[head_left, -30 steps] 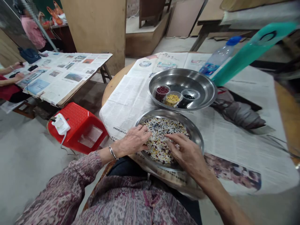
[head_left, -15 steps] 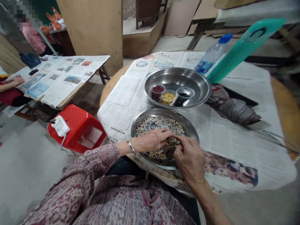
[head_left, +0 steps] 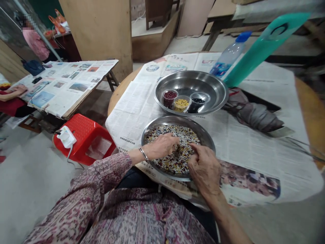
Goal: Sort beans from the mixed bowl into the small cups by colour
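Mixed grains and beans [head_left: 175, 164], white, yellow, dark red and black, cover the bottom of the near steel basin [head_left: 208, 135]. Over the middle of this mix is my left hand [head_left: 164, 145], a silver bangle at its wrist, its fingers curled closed. Whatever those fingers hold is hidden. At the basin's right side my right hand [head_left: 205, 166] reaches over the rim. Its index finger points left above the grains, apart from the thumb, and nothing shows between them. Behind stands a larger steel basin [head_left: 213, 84] with cups of red beans [head_left: 170, 95], yellow grains [head_left: 181, 104] and black beans [head_left: 198, 101].
Newspaper [head_left: 127, 125] covers the round table. A water bottle [head_left: 228, 56], a teal plastic holder [head_left: 266, 47] and a grey folded umbrella [head_left: 259, 115] lie right of the basins. A red stool [head_left: 83, 135] bears a power strip [head_left: 66, 136]. People are by another table [head_left: 76, 84].
My hands have drawn apart; the left moved slightly left and its fingers curled. The dark clump of grains between them is gone, and the mix lies more spread out.
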`<action>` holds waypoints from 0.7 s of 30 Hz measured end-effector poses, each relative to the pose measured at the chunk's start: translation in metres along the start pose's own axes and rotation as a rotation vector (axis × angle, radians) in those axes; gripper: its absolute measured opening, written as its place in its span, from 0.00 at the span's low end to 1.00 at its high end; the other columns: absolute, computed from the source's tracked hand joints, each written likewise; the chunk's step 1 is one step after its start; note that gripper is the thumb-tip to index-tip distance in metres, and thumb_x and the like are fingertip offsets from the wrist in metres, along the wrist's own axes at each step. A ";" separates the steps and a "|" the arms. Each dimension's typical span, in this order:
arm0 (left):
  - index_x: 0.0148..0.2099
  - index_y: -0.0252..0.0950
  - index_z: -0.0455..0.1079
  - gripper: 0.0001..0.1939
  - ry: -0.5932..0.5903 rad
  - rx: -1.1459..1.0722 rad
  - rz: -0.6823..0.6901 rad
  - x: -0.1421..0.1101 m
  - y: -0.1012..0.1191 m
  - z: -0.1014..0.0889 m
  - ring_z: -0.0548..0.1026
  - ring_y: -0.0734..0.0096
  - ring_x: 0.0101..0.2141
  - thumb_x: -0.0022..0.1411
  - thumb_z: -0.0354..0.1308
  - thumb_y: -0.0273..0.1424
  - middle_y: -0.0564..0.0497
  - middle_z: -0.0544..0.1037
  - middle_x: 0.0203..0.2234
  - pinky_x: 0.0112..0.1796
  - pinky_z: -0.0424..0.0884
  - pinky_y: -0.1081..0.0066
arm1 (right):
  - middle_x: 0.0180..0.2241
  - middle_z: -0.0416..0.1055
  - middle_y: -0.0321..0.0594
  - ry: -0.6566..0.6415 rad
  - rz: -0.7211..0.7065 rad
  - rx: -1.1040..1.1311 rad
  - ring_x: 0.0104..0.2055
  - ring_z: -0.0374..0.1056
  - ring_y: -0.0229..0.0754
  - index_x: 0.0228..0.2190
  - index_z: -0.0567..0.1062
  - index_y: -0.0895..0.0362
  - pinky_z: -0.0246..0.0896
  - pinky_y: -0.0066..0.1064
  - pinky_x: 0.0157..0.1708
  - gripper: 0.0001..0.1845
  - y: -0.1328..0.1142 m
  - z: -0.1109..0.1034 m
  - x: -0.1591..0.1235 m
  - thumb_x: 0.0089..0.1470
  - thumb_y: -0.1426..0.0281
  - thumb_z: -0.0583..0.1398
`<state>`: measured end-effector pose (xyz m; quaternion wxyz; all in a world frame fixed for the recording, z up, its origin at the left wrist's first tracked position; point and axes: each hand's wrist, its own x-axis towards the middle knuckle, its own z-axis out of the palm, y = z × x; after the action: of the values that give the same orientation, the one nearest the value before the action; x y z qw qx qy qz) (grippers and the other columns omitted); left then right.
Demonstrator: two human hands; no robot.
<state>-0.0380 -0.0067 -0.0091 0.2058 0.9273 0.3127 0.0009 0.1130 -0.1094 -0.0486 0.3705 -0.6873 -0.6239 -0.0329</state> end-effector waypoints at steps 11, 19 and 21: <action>0.46 0.34 0.71 0.08 -0.070 -0.027 0.385 -0.030 0.031 0.005 0.72 0.69 0.47 0.66 0.53 0.23 0.46 0.76 0.45 0.55 0.66 0.68 | 0.40 0.75 0.47 0.119 0.059 0.128 0.44 0.69 0.46 0.43 0.75 0.57 0.65 0.41 0.47 0.18 0.000 0.000 -0.001 0.57 0.75 0.49; 0.53 0.35 0.68 0.13 0.123 0.347 0.299 -0.001 0.018 0.006 0.66 0.58 0.52 0.71 0.47 0.29 0.43 0.70 0.53 0.48 0.67 0.60 | 0.40 0.76 0.47 0.124 0.064 0.131 0.44 0.70 0.46 0.43 0.76 0.57 0.66 0.41 0.48 0.17 -0.003 -0.001 0.000 0.60 0.73 0.49; 0.52 0.34 0.68 0.12 0.149 0.373 0.156 0.003 0.010 0.000 0.66 0.57 0.51 0.71 0.48 0.31 0.42 0.70 0.51 0.47 0.67 0.61 | 0.40 0.76 0.47 0.122 0.043 0.128 0.43 0.70 0.45 0.43 0.76 0.58 0.66 0.40 0.47 0.17 -0.004 -0.001 0.001 0.60 0.73 0.50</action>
<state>-0.0298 -0.0119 -0.0054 0.0061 0.9681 0.2489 0.0275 0.1107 -0.1098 -0.0456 0.4515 -0.6721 -0.5863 -0.0268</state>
